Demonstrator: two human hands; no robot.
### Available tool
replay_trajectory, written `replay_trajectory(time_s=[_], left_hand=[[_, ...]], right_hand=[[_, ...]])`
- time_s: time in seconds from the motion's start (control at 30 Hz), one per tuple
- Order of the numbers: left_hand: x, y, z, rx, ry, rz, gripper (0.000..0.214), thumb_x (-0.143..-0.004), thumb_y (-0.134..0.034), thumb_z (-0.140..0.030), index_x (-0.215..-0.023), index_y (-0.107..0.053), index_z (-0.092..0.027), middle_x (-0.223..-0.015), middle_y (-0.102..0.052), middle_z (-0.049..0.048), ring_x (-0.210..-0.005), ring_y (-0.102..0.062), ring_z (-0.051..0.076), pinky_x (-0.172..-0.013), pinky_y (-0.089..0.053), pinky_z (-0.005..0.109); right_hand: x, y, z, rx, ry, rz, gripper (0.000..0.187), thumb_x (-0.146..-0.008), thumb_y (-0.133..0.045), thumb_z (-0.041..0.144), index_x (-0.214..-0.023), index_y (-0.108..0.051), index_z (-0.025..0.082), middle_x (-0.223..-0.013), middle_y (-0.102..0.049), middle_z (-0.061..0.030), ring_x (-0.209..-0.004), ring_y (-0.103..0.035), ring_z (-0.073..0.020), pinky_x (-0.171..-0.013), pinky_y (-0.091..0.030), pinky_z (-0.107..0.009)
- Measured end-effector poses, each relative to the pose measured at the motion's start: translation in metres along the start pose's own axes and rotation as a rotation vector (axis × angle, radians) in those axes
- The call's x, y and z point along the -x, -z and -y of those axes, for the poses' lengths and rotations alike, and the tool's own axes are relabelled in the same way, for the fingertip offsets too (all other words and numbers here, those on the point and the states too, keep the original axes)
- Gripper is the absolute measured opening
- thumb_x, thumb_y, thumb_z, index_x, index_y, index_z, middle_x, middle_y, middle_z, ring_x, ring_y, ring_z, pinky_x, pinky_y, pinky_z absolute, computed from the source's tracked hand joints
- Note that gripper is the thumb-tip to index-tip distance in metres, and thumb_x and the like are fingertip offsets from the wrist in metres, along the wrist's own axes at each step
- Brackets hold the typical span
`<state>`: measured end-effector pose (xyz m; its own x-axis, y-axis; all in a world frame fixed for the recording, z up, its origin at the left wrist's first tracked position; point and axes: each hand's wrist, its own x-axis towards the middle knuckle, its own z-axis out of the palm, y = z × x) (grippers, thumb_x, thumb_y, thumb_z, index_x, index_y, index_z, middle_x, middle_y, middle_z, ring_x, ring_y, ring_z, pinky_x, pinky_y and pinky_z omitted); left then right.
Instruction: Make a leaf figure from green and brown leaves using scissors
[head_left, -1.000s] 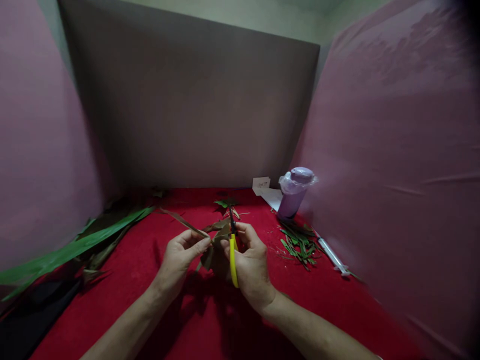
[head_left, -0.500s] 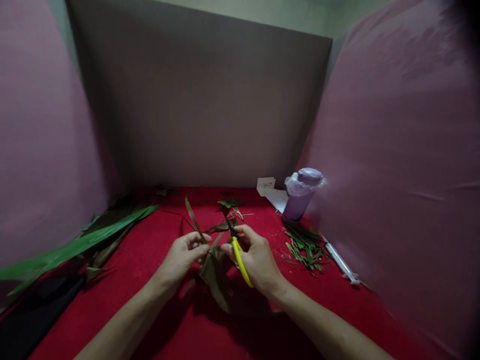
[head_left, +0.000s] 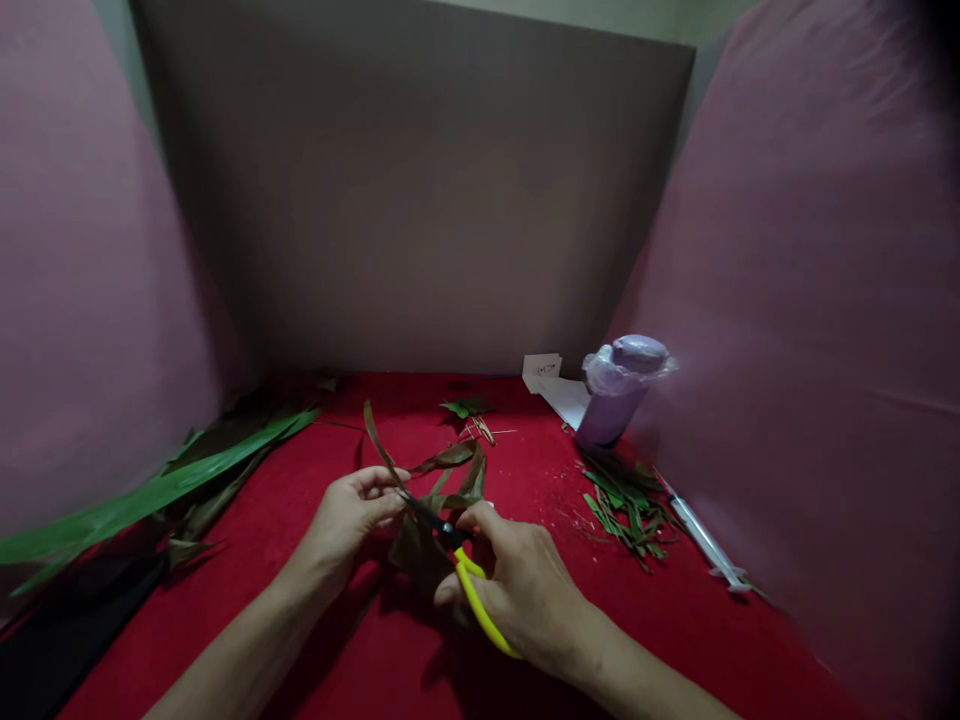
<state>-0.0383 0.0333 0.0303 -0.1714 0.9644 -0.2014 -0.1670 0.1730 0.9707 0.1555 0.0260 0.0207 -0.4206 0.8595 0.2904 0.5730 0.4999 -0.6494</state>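
Observation:
My left hand (head_left: pixel 356 515) pinches a brownish-green leaf (head_left: pixel 448 457) between thumb and fingers. A narrow strip of it sticks up past the fingertips, and other limp, curled parts spread to the right and hang below. In my right hand (head_left: pixel 517 575) are scissors with yellow handles (head_left: pixel 480 610) and dark blades (head_left: pixel 429 513). The blades point up and left and reach the leaf right beside my left fingertips. Whether they are closed on it I cannot tell.
Several cut green pieces (head_left: pixel 630 505) lie at the right beside a syringe (head_left: pixel 705 545). A purple cup wrapped in plastic (head_left: pixel 619 395) and white paper (head_left: pixel 564 398) stand behind. Thin sticks (head_left: pixel 484 430) lie at the back. Long green leaves (head_left: pixel 172 490) lie left by a dark cloth (head_left: pixel 82 630).
My right hand has come down and turned the scissors, so the blades now lie at the leaf by my left fingertips. My left hand has shifted slightly left, still pinching the leaf.

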Motion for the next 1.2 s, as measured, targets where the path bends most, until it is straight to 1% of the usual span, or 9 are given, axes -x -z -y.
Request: replay_trajectory(time_s=[0.17,0.33,0.43,0.63,0.93,1.1,1.2], left_hand=[[-0.0046,0.0052,0.0008,0.039,-0.045,-0.002,0.030,-0.058,-0.075,-0.018,-0.084,-0.061,-0.012,-0.063,-0.063,-0.0003,-0.056,-0.059,0.012,-0.054,-0.047,0.024],[-0.0044,0.0060,0.0009,0.033,-0.062,-0.025,0.028,-0.058,-0.075,-0.019,-0.082,-0.062,-0.011,-0.065,-0.063,0.0001,-0.059,-0.060,0.013,-0.057,-0.047,0.025],[-0.0035,0.0052,0.0002,0.021,-0.068,-0.012,0.028,-0.058,-0.075,-0.019,-0.082,-0.063,-0.011,-0.066,-0.064,0.0008,-0.060,-0.059,0.012,-0.057,-0.046,0.024],[-0.0036,0.0059,-0.0002,0.002,-0.098,0.004,0.028,-0.058,-0.074,-0.019,-0.084,-0.065,-0.012,-0.064,-0.064,-0.0001,-0.059,-0.058,0.011,-0.058,-0.046,0.023],[-0.0039,0.0081,0.0006,-0.024,-0.103,0.006,0.024,-0.059,-0.073,-0.019,-0.081,-0.065,-0.013,-0.065,-0.064,0.0006,-0.060,-0.058,0.013,-0.059,-0.046,0.025],[-0.0026,0.0078,0.0002,-0.030,-0.118,0.009,0.022,-0.061,-0.072,-0.020,-0.081,-0.066,-0.013,-0.066,-0.064,0.0001,-0.062,-0.058,0.012,-0.061,-0.046,0.024],[-0.0007,0.0064,-0.0003,-0.026,-0.126,0.011,0.021,-0.062,-0.072,-0.021,-0.080,-0.066,-0.014,-0.065,-0.063,-0.0003,-0.061,-0.058,0.012,-0.061,-0.046,0.025]], right_hand=[[0.0010,0.0000,-0.0040,0.080,-0.030,0.027,0.035,-0.066,-0.072,0.044,-0.091,-0.057,0.024,-0.062,-0.061,0.0037,-0.052,-0.051,-0.0133,-0.051,-0.029,-0.022],[-0.0016,-0.0001,-0.0070,0.151,-0.057,0.018,0.036,-0.065,-0.073,0.042,-0.091,-0.056,0.023,-0.061,-0.061,0.0029,-0.052,-0.051,-0.0142,-0.049,-0.026,-0.022],[-0.0028,-0.0002,-0.0069,0.125,-0.067,0.020,0.038,-0.064,-0.073,0.041,-0.092,-0.056,0.023,-0.064,-0.063,0.0025,-0.053,-0.053,-0.0144,-0.049,-0.027,-0.022],[-0.0022,0.0025,-0.0025,0.088,-0.053,0.075,0.039,-0.064,-0.074,0.038,-0.097,-0.056,0.026,-0.068,-0.065,0.0028,-0.055,-0.055,-0.0146,-0.050,-0.030,-0.021],[0.0001,-0.0010,-0.0098,0.152,-0.030,0.068,0.034,-0.068,-0.070,0.040,-0.094,-0.057,0.023,-0.067,-0.065,0.0008,-0.062,-0.061,-0.0183,-0.054,-0.033,-0.023],[0.0001,0.0001,-0.0091,0.135,-0.002,0.078,0.035,-0.069,-0.069,0.042,-0.096,-0.057,0.024,-0.070,-0.066,0.0006,-0.063,-0.060,-0.0176,-0.056,-0.035,-0.023],[0.0000,0.0012,-0.0074,0.118,0.013,0.089,0.032,-0.071,-0.068,0.042,-0.094,-0.057,0.023,-0.069,-0.066,0.0010,-0.061,-0.059,-0.0165,-0.055,-0.035,-0.022]])
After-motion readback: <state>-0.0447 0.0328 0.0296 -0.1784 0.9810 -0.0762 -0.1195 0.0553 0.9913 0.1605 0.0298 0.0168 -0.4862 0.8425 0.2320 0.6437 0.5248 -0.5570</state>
